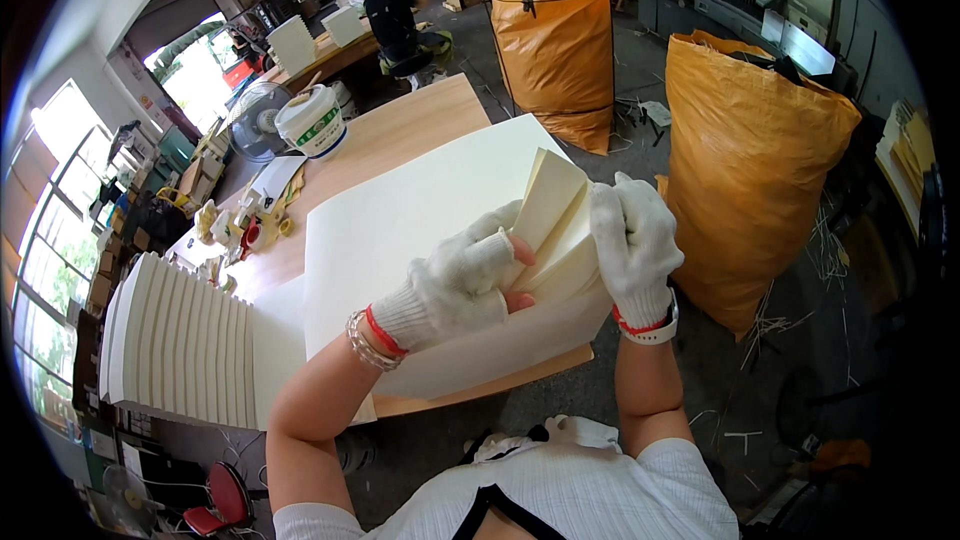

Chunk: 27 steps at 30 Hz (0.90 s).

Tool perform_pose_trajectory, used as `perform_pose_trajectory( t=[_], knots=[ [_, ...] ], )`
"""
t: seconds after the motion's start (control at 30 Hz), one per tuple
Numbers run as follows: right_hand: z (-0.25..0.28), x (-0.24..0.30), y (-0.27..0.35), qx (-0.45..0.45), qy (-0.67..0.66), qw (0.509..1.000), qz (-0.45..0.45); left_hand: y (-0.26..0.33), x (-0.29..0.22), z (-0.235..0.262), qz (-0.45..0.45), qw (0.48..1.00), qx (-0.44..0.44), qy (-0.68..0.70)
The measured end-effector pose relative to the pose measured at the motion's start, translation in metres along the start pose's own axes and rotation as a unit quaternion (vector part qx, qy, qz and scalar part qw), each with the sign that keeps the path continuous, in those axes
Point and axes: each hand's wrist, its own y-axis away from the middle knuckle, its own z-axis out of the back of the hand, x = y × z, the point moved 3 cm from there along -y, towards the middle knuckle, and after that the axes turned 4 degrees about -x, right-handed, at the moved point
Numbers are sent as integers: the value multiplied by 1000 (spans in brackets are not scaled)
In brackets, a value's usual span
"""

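A large white paper stack (400, 215) covers the near part of the table in front of me. Over its right side, several cream paper sheets (548, 198) are bent up into a narrow fold. My left hand (460, 275), in a white knit glove with bare fingertips showing, is closed on the left side of these sheets. Gloved as well, my right hand (635, 238) grips their right edge with its fingers curled in. Where the sheets pass under the right hand they are hidden, and I cannot tell whether they are joined to the stack.
Layered white paper piles (180, 345) stand at the left. A white bucket (310, 122), a fan (258, 122) and tape rolls (256, 235) sit on the wooden table (425, 125). Two orange sacks (555, 55) are to the right. Farther back, a person (392, 20) sits at another table.
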Motion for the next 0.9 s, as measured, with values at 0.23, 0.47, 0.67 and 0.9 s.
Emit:
perform_pose_trajectory(
  t=[0.23, 0.47, 0.67, 0.9],
  knots=[
    [2, -1, -2, 22, -43, 998, -51, 0, -3, 3, -28, 998, 32, -53],
    [1, 6, -1, -33, 31, 999, 5, -1, -3, -4, -10, 1000, -12, -23],
    [2, -3, 1, 12, -61, 996, -69, -2, 2, -2, -15, 999, 23, -25],
    [0, 4, -1, 7, 14, 1000, -2, -3, -3, -4, -4, 999, 25, -26]
  ],
)
